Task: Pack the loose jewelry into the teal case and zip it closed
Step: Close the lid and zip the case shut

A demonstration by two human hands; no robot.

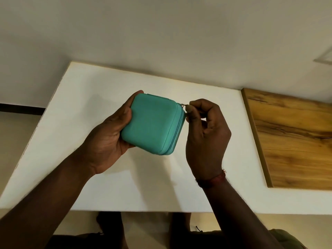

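Note:
The teal case (152, 123) is a small rounded square box, lid down, held tilted above the white table (89, 97). My left hand (109, 139) grips it from the left, thumb over the top left corner and fingers hidden under it. At the case's upper right corner my right hand (204, 133) pinches the small metal zipper pull (183, 105) between thumb and forefinger. The zipper line along the right side looks closed. No loose jewelry shows anywhere.
A wooden panel (291, 137) lies at the table's right side. A pale wall rises behind the table. A red thread band circles my right wrist (213, 178). My legs show below the table's near edge.

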